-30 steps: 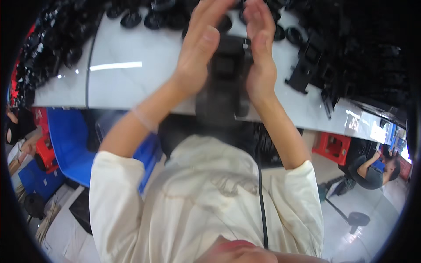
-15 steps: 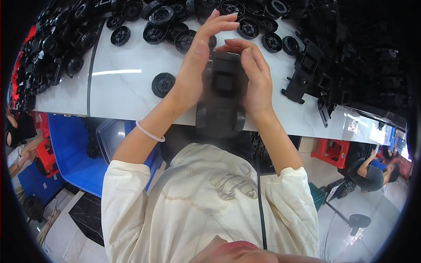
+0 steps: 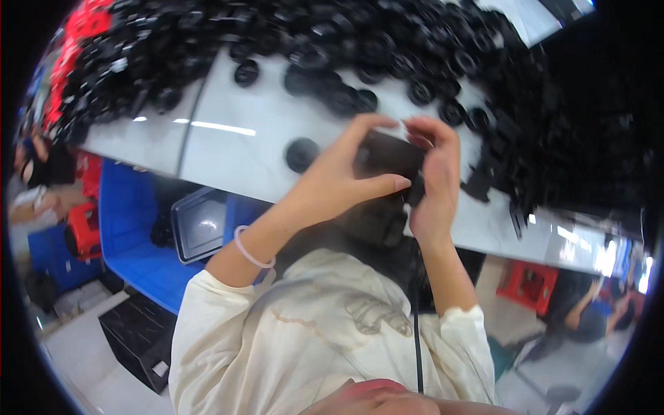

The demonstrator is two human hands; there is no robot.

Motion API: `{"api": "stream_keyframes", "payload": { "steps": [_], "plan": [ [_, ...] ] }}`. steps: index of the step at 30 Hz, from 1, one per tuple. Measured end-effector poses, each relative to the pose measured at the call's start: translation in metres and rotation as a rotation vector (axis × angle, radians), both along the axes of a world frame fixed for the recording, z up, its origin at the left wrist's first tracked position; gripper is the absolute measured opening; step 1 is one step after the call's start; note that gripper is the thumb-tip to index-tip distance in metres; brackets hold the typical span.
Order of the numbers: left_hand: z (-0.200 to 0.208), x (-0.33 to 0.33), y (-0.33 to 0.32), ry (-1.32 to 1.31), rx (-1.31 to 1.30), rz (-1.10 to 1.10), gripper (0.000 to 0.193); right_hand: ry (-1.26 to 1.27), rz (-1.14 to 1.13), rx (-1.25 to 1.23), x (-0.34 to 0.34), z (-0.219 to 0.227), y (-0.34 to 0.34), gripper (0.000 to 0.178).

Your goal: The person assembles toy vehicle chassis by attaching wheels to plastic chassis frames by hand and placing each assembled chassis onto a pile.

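Between my two hands is a black plastic wheeled chassis, blurred by motion, over the table's near edge. My left hand is closed round its left side, the thumb lying across the top and the fingers curled over the far end. On the other side my right hand grips it, its fingers bent toward the far end. The chassis's near part, dark and smeared, hangs close to my shirt. A single black wheel lies on the white table, left of my left hand.
Heaped black wheels cover the table's far side, and dark plastic parts pile up at the right. Below the table at left stands a blue bin with a clear-lidded box. Red stools and other people are farther off.
My view has shifted and turned. My hands, earlier flatter along the chassis's sides, now wrap round it, and the left thumb has come across its top. The chassis has tilted.
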State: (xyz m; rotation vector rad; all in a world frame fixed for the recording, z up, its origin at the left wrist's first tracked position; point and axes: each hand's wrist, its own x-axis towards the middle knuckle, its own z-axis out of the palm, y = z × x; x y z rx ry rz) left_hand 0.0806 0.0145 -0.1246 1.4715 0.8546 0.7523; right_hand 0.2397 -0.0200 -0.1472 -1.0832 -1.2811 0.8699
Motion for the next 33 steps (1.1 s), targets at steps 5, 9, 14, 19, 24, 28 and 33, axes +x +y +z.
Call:
{"api": "stream_keyframes", "payload": {
  "steps": [5, 9, 14, 19, 24, 28, 33],
  "plan": [
    [0.026, -0.065, 0.029, 0.042, -0.249, 0.049, 0.068, 0.109, 0.021, -0.010, 0.013, 0.012, -0.013, 0.064],
    [0.092, -0.163, 0.121, -0.052, 0.248, 0.531, 0.029, 0.174, -0.104, -0.072, 0.036, 0.013, -0.015, 0.051],
    [0.098, -0.266, 0.141, 1.054, 1.311, 1.062, 0.045, 0.041, -0.031, -0.176, 0.027, 0.011, -0.013, 0.038],
    [0.023, -0.213, 0.094, 0.648, 0.722, 0.537, 0.041, -0.619, 0.276, 0.021, -0.033, 0.013, -0.002, 0.038],
    [-0.012, -0.110, 0.079, 0.545, 0.806, 0.095, 0.032, -0.958, 0.299, 0.362, -0.075, -0.028, 0.022, 0.038],
    [-0.032, -0.077, 0.076, 0.675, 0.809, 0.120, 0.033, -1.016, 0.143, 0.385, -0.057, -0.036, 0.023, 0.028],
    [-0.044, -0.075, 0.085, 0.677, 0.851, 0.219, 0.028, -1.017, -0.037, 0.306, 0.001, -0.017, 0.008, 0.038]
  ]
}}
